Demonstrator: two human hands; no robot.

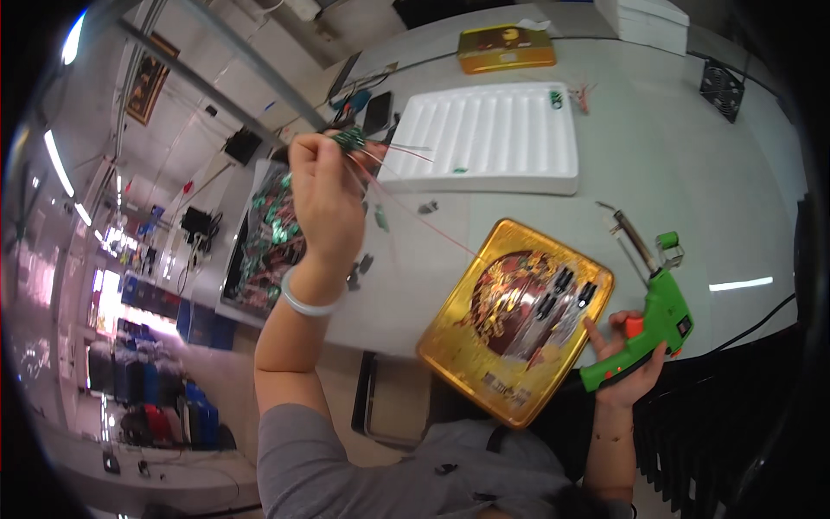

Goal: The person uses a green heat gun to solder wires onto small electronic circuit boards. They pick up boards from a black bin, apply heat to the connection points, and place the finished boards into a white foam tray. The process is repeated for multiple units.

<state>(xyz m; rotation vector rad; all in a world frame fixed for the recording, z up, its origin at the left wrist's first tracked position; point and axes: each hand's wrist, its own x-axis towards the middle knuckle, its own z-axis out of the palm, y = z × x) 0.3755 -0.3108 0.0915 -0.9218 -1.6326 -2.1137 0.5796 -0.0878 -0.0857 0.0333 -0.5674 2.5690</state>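
Your left hand (324,186) was raised above the grey table (692,173), its fingers pinched on a small green circuit board (350,138) from which thin red wires (406,203) trailed down toward the gold tin lid (514,320). Your right hand (627,368) was clenched around the grip of a green soldering gun (653,324), a finger on its orange trigger and its metal tip pointing up and away over the table, just right of the lid. The lid lay at the near edge with a few small black parts resting on it. Beyond the board sat a white ribbed foam tray (488,138), and farther back a closed gold tin (506,48). To your left, a box of green boards (268,233) stood at the table edge.
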